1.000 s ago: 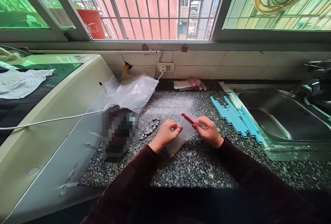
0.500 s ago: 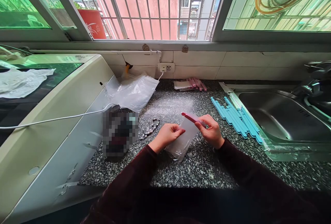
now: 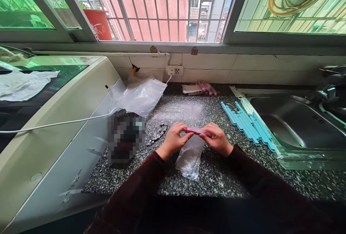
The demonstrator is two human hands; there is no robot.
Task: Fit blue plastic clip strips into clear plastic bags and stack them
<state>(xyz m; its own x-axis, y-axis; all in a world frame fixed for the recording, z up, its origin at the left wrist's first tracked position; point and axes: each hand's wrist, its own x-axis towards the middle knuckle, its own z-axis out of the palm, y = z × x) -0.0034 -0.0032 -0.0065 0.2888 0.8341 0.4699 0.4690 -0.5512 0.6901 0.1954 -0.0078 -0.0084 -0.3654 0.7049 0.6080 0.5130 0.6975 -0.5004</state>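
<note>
Compared with half a second ago, the pink clip (image 3: 193,130) is lying more nearly level, and the left hand (image 3: 177,137) is now closing thumb and fingers on its nine o'clock end. The right hand (image 3: 217,139) is staying clamped on the three o'clock end. Between them the clear bag (image 3: 189,160) is hanging from the clip toward six o'clock, over the counter, its limp film looking crumpled and glossy at the lower end.

Counting from the bag, a pixelated dark object (image 3: 125,140) is sitting at nine; loose, wrinkled white plastic (image 3: 146,95) is spreading toward eleven; a string of dark and pale beads (image 3: 159,135) is curling at ten; more pink clips (image 3: 207,88) are lying heaped at twelve; flat, straight turquoise strips (image 3: 247,126) are fanning out near two.

A pale slanted unit (image 3: 54,107) is flanking the speckled black-and-white countertop (image 3: 213,176) at nine; a barred window (image 3: 162,19) and a white socket (image 3: 177,71) are showing just before twelve; a steel sink (image 3: 283,118) is gleaming between two and three.
</note>
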